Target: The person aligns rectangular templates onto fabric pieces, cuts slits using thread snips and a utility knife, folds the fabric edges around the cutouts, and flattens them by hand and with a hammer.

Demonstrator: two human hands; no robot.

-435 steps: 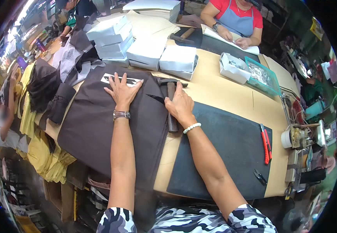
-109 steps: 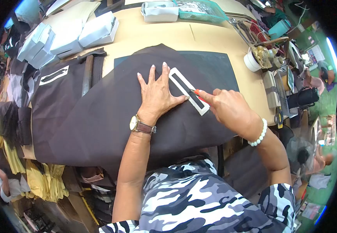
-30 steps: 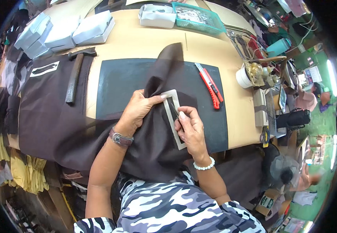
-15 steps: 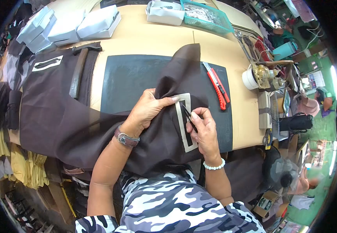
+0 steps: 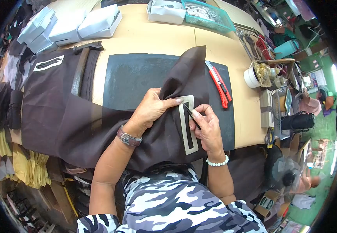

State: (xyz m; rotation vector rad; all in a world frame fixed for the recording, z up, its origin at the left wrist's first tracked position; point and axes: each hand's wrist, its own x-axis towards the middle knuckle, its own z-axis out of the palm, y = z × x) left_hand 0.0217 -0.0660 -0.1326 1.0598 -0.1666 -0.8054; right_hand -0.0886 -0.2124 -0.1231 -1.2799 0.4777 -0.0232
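Dark brown fabric (image 5: 110, 134) lies across the table, its right part gathered up in front of me. A pale rectangular frame (image 5: 183, 124) is on it, around a narrow dark slot. My left hand (image 5: 153, 106) pinches the fabric, thumb on the frame's upper left corner. In my right hand (image 5: 207, 128) is a pair of slim black tweezers (image 5: 190, 113), tips at the slot's upper end. Beneath the raised cloth is a dark cutting mat (image 5: 133, 77). A red utility knife (image 5: 219, 86) rests on the mat, right of the cloth.
A long dark bar (image 5: 79, 73) weighs down the fabric at left, near a second pale patch (image 5: 49, 63). White boxes (image 5: 98, 23) and a teal basket (image 5: 208, 17) stand at the back. Tools and a white cup (image 5: 251, 77) line the right edge. Other people sit farther right.
The tweezers' tips still sit at the slot's upper end, at a slightly different angle. Both hands and the cloth appear slightly shifted right and down, along with the whole view.
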